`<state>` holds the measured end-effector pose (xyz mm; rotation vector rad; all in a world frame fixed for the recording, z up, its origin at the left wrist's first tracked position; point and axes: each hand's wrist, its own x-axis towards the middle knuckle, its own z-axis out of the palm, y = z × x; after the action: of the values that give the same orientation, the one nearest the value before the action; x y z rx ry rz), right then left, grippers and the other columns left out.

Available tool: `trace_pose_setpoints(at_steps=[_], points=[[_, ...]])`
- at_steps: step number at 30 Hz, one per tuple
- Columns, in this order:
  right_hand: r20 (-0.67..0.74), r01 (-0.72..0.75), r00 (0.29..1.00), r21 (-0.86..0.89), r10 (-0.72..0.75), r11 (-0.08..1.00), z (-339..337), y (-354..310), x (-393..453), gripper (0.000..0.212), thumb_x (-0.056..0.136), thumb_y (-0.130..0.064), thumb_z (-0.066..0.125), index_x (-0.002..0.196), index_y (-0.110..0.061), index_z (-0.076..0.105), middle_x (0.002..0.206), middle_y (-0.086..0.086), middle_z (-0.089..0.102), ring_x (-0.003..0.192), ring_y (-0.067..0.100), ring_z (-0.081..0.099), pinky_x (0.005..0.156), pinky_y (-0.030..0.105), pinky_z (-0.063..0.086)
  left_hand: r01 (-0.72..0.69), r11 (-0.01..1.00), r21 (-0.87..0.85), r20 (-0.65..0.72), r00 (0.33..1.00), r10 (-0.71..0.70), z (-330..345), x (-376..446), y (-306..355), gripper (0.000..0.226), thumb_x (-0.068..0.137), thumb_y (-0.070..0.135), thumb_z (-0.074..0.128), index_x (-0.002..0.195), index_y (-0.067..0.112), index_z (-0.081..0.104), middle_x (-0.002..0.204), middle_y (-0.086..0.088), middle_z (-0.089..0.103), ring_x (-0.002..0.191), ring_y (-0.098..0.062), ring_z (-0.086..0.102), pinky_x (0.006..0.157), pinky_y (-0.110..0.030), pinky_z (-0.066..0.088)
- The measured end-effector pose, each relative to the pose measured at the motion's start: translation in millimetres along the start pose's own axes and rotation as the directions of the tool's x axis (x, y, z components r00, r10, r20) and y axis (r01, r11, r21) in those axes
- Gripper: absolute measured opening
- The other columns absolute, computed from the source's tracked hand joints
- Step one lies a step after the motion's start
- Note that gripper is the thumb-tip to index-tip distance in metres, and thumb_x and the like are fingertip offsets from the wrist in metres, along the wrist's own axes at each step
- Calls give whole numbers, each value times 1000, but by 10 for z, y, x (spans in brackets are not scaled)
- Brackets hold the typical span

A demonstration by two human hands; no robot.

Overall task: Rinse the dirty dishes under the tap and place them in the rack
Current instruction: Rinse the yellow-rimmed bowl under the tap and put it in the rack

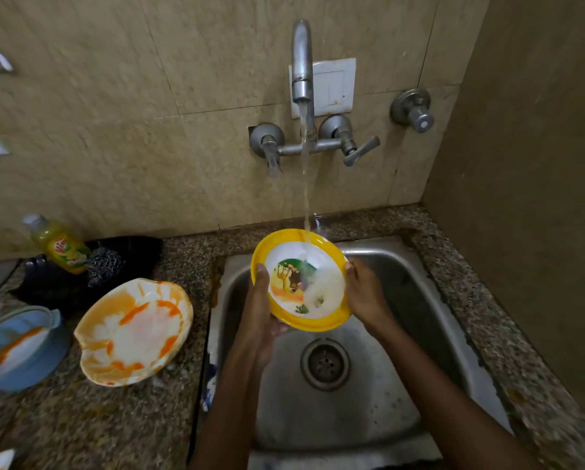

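The fingers (pixel 263 270) of the left hand (pixel 261 310) curled over the left rim of the round yellow-rimmed plastic plate with a cartoon print (pixel 303 281), while the right hand (pixel 364 293) gripped the right rim. The plate was tilted over the steel sink (pixel 403 385), under the stream from the wall-mounted metal tap (pixel 302 59). It looked light and stiff, probably slippery when wet, so a two-sided rim grip suited it. On the speckled granite tabletop (pixel 81 425) to the left lay an orange-stained white scalloped plate (pixel 133 332), a blue bowl (pixel 23 347) and a yellow dish-soap bottle (pixel 62 245). Beige tiled walls (pixel 114 96) closed the corner; no rack showed.
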<state>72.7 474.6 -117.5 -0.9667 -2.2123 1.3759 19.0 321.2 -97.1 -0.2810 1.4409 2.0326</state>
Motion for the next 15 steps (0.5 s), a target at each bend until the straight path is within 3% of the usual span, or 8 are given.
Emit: trace_pose_setpoints(at_steps=[2,5,8,10,13,15], points=[[-82,3,997,76,3,997,34,-44,-61,29,103,-15,34,107,0,60,100,14,64,90,23,59,65,25,35,-35,999,10,-4,999,35,31,-62,-26,49,91,61,44,126,29,55,110,-2,70,97,-24,67,89,-56,53],[-188,-62,977,181,97,982,119,-119,-150,27,103,-11,33,110,3,55,97,13,58,87,21,54,61,22,30,-117,991,-57,-53,992,114,221,-190,-252,58,83,60,56,133,30,50,121,-1,67,106,-23,66,83,-46,58],[-121,-137,977,283,177,949,276,-138,-320,28,103,-12,31,122,0,47,113,16,59,97,23,57,75,25,43,-246,954,-173,-138,965,224,378,-230,-432,83,70,68,62,142,33,41,134,-2,59,113,-23,63,75,-40,60],[-38,-131,987,343,153,930,334,-104,-498,35,102,-15,32,136,-7,38,125,10,57,110,25,57,93,38,48,-303,939,-165,-218,939,265,377,-143,-398,67,86,61,50,146,33,37,138,-1,55,116,-22,60,88,-47,56],[31,-87,996,252,82,964,248,-17,-470,31,101,-15,34,130,-9,44,118,2,55,110,20,54,91,30,44,-257,955,-151,-206,953,223,261,-35,-355,55,95,55,43,146,33,38,138,-2,54,119,-24,58,95,-54,51],[14,-62,998,164,60,985,166,15,-247,35,100,-24,34,124,-4,50,120,11,58,115,29,55,93,36,45,-216,969,-122,-179,965,193,240,-84,-381,53,95,55,42,144,33,40,135,-2,57,117,-24,59,93,-52,52]])
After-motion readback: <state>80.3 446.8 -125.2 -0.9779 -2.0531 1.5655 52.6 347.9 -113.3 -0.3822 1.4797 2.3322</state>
